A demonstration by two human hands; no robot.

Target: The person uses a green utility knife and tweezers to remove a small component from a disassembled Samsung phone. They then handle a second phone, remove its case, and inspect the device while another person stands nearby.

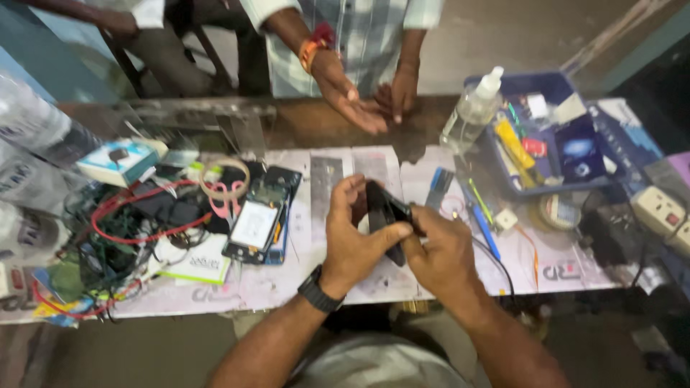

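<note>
Black phone [384, 215], thin, stiff, likely slippery and fragile: left hand [352, 241] clamps its near edge, right hand [442, 255] pinches its lower end; edges grip best.

Soft, even light is falling from above on my workbench [316, 280], whose pale paper cover is reading brightest. My hands are casting only faint shadows. Glare is showing on the clear bottle [471, 115] at far right. Motion blur is softening everything, the edges are bowing outward, and the near floor is sinking into dimness.
</note>
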